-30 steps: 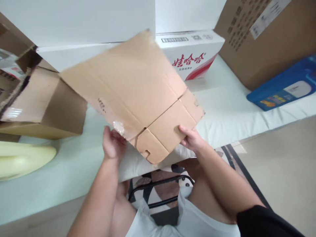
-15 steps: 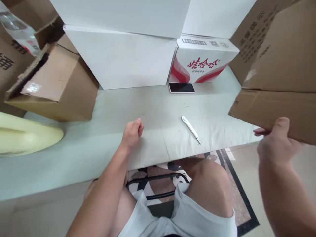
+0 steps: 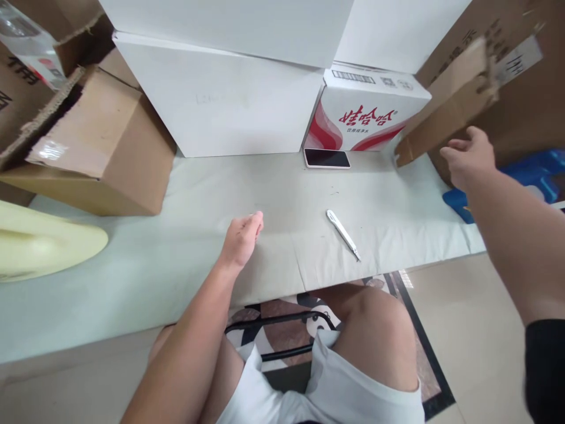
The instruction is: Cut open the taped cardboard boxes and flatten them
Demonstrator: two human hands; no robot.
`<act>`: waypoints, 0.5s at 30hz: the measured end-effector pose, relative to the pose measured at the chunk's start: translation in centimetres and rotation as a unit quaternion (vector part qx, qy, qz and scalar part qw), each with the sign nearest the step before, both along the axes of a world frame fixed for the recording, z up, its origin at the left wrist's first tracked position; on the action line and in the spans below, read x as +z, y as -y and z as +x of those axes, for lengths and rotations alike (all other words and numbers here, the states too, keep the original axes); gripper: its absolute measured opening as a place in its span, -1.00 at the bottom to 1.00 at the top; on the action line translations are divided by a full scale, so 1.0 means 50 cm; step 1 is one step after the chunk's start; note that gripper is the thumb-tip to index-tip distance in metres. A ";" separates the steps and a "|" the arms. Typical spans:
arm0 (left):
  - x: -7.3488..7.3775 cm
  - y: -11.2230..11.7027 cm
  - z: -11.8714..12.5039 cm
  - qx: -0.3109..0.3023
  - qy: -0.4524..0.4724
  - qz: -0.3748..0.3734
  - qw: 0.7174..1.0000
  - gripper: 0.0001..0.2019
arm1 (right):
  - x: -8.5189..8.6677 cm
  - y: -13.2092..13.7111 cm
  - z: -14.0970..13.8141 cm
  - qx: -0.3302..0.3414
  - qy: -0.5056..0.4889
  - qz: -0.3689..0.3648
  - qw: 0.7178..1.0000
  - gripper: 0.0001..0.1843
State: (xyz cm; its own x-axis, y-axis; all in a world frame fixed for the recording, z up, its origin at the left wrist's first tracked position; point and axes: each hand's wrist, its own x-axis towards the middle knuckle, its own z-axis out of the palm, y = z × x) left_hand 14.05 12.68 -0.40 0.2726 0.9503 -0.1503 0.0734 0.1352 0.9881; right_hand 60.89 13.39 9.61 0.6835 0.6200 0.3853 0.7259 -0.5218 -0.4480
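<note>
My left hand (image 3: pixel 241 238) rests on the pale table cover (image 3: pixel 176 259), fingers loosely bent and nothing in them. My right hand (image 3: pixel 470 156) hangs above the table's right end with its fingers apart. It sits just below a flattened piece of brown cardboard (image 3: pixel 445 103), without touching it. The cardboard is blurred and leans towards a large brown box (image 3: pixel 529 100). A slim white knife-like tool (image 3: pixel 343 234) lies on the cover between my hands. A phone (image 3: pixel 327 158) lies face up further back.
A big white box (image 3: pixel 220 100) and a red-and-white carton (image 3: pixel 366 115) stand along the back. An open brown box (image 3: pixel 101 153) sits at the left above a pale yellow object (image 3: pixel 44 241). A blue package (image 3: pixel 534 174) lies at the right edge. My knees are under the table.
Both hands held the flat cardboard in front of me. My right hand swung it away to the right and let go. My left hand dropped onto the table.
</note>
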 end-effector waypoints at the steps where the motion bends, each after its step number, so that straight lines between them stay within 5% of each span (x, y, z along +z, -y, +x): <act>1: 0.001 -0.002 -0.001 0.001 0.006 -0.002 1.000 -0.55 | 0.010 0.002 -0.005 -0.012 -0.029 0.001 1.000 -0.29; 8: 0.010 0.001 -0.009 0.008 0.051 0.005 0.999 -0.56 | 0.049 0.042 -0.122 0.072 -0.060 -0.042 0.995 -0.48; 12: 0.017 0.008 -0.030 0.019 0.049 0.047 0.998 -0.58 | 0.058 0.016 -0.270 0.182 -0.044 -0.068 0.980 -0.72; 15: 0.025 0.009 -0.050 0.040 0.032 0.070 0.996 -0.58 | 0.049 -0.022 -0.419 0.329 -0.029 -0.090 0.940 -0.74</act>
State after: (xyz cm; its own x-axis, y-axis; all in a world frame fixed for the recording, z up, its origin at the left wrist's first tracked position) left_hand 11.57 12.25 0.87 0.2004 0.9797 0.0002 0.0043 -0.0011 1.0000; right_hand 39.93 14.48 12.07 0.1467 0.9672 0.2076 0.8953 -0.0406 -0.4436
